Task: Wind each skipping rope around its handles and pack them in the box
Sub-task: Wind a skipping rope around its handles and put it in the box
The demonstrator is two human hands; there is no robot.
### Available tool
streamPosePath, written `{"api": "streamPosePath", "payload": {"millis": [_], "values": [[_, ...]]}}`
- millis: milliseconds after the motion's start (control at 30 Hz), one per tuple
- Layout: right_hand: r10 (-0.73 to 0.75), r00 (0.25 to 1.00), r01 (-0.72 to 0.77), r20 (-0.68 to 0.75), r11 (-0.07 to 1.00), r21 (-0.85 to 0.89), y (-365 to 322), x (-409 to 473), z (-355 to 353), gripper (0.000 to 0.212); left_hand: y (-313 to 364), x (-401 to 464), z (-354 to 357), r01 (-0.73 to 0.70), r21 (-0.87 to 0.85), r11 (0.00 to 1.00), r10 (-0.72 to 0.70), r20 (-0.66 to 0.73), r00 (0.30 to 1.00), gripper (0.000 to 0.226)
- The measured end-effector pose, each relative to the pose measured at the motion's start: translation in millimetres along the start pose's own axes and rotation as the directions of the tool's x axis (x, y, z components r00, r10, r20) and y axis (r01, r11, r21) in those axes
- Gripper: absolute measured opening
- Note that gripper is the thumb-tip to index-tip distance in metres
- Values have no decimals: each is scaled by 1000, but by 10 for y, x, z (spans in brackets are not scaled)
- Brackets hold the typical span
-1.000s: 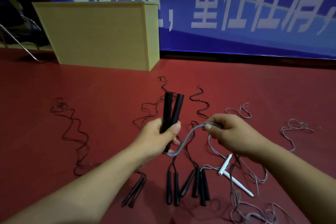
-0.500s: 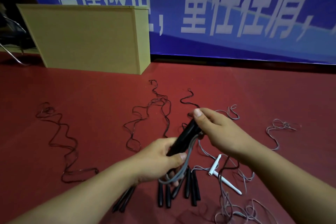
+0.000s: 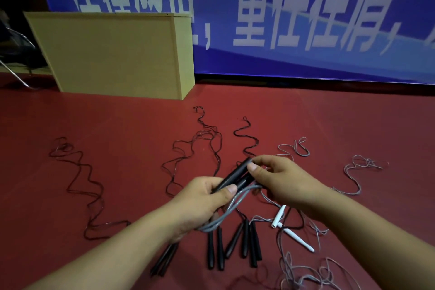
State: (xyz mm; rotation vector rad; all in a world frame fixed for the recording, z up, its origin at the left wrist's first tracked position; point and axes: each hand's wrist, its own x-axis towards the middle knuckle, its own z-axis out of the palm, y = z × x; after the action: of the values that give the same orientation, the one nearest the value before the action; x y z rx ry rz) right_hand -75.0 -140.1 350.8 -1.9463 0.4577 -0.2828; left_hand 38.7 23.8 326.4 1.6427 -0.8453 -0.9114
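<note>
My left hand (image 3: 202, 202) grips the lower end of two black handles (image 3: 235, 175) that lie side by side and point up and to the right. A grey rope (image 3: 231, 202) loops from the handles down under that hand. My right hand (image 3: 280, 179) pinches the handles' upper end, thumb and fingers curled over it and the rope. On the red floor below lie several black handles (image 3: 235, 245) and a pair of white handles (image 3: 288, 231). The tan box (image 3: 113, 54) stands at the back left.
Dark ropes (image 3: 77, 186) and grey ropes (image 3: 353, 172) snake over the red floor around and beyond my hands. A tangle of grey rope (image 3: 313, 273) lies at the bottom right. A blue banner (image 3: 306, 19) covers the back wall. A chair leg (image 3: 16, 75) shows at far left.
The handles tipped from upright to slanting right. My right hand, which held the grey rope out to the side, came in over the handles' upper end, and loops of rope now hang under my left hand.
</note>
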Motion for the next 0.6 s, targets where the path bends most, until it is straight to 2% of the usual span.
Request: {"api": "streamPosePath", "payload": {"millis": [100,200,267,333,400,500,600], "values": [[69,984,-72,164,997,14,-21,-19,-127,24,1,-29,-42,19,7,1000,-19,11,1000,25],[29,979,-18,202,998,-59,-22,-44,-258,27,26,-67,-98,76,-57,995,-76,10,997,24],[-1,979,34,203,987,-159,-9,-55,-292,21,41,-79,-133,89,-86,992,-90,-13,996,22],[-20,982,88,188,930,-356,14,-58,-317,10,40,-80,-157,87,-72,994,-90,-40,995,20],[-3,986,90,166,850,-519,34,-54,-342,24,28,-74,-175,84,-42,996,-85,-42,995,17],[73,993,-9,89,819,-574,62,-37,-380,56,7,-61,-193,71,8,997,-71,-30,997,13],[139,985,-69,106,867,-494,101,-60,-380,54,0,-68,-208,68,48,997,-68,5,998,12]]}}
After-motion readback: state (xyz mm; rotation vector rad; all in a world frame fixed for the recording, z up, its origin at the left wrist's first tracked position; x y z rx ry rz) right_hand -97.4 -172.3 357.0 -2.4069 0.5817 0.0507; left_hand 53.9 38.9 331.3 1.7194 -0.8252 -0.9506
